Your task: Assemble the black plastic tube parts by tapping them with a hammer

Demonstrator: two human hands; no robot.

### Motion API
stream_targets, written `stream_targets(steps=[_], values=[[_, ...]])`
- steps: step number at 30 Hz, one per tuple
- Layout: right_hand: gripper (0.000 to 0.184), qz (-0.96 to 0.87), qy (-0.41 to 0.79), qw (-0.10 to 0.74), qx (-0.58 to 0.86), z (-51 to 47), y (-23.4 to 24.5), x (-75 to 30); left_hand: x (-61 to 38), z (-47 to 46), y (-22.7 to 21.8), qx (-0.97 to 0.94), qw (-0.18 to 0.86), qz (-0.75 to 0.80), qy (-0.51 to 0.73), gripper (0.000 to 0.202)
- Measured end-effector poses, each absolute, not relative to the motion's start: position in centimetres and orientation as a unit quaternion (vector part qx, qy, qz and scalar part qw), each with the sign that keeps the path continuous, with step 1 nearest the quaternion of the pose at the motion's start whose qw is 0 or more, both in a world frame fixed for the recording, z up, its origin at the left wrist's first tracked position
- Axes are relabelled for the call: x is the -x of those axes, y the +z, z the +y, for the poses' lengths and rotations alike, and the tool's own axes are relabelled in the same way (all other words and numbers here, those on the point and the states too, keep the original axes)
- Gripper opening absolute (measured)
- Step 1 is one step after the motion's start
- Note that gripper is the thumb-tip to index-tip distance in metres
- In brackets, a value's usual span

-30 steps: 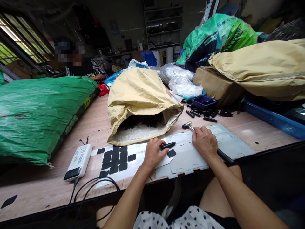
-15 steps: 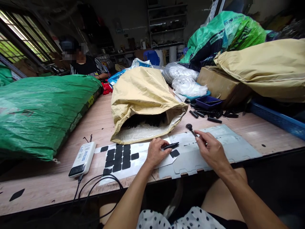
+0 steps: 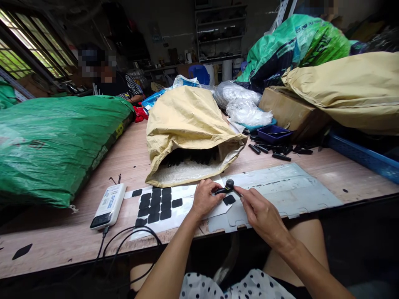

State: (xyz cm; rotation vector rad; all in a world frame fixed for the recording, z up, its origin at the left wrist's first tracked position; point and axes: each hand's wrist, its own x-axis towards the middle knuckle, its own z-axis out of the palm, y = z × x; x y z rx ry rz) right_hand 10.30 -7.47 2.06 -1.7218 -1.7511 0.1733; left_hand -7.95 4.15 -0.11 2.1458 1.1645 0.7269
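Note:
My left hand [image 3: 205, 198] pinches a slim black pen-shaped piece [image 3: 220, 191] at the left end of a grey board [image 3: 280, 189]. In my right hand [image 3: 264, 214] is a small tool with a round black head [image 3: 230, 183] on a thin shaft. That head sits over the far end of the black piece; whether they touch is hard to see. Just below lies a black rounded square [image 3: 229, 199]. Left of my left hand, a white sheet [image 3: 183, 214] carries several similar black squares [image 3: 155, 203].
Beyond my hands a tan sack [image 3: 187, 120] lies open, dark pieces inside. A white power bank [image 3: 109, 205] with a black cable and a green sack [image 3: 56, 145] are leftward. Black pieces [image 3: 281, 157], a purple tray [image 3: 272, 133] and a blue basket [image 3: 364, 153] are rightward. A person sits far left.
My right hand has moved left and slightly down, bringing the round-headed tool from above the grey board onto the end of the black piece. My left hand stays nearly still.

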Motion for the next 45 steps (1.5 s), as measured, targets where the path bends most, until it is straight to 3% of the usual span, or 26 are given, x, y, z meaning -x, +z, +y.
stream_targets(steps=[5, 11, 16, 21, 28, 45], values=[[0.043, -0.672, 0.073, 0.373, 0.635, -7.3, 2.7, -9.5, 8.0, 4.2, 0.0, -0.808, 0.293, 0.435, 0.267, 0.013], [0.043, -0.699, 0.072, 0.311, 0.64, -7.2, 2.7, -8.3, 8.1, 4.1, 0.1, -0.813, 0.287, 0.435, 0.26, 0.013], [0.04, -0.663, 0.038, 0.346, 0.662, -6.7, 3.0, -10.1, 8.0, 4.0, 0.3, -0.808, 0.293, 0.435, 0.27, 0.018], [0.034, -0.604, -0.064, 0.277, 0.744, -5.6, 2.1, -13.9, 8.1, 3.9, 0.3, -0.805, 0.294, 0.441, 0.266, 0.028], [0.031, -0.57, -0.137, 0.184, 0.789, -3.0, -0.7, -17.4, 8.1, 3.9, 0.2, -0.806, 0.294, 0.441, 0.264, 0.023], [0.029, -0.555, -0.207, 0.172, 0.787, -2.4, -1.6, -16.8, 7.8, 4.2, -0.1, -0.817, 0.27, 0.433, 0.267, 0.015]])
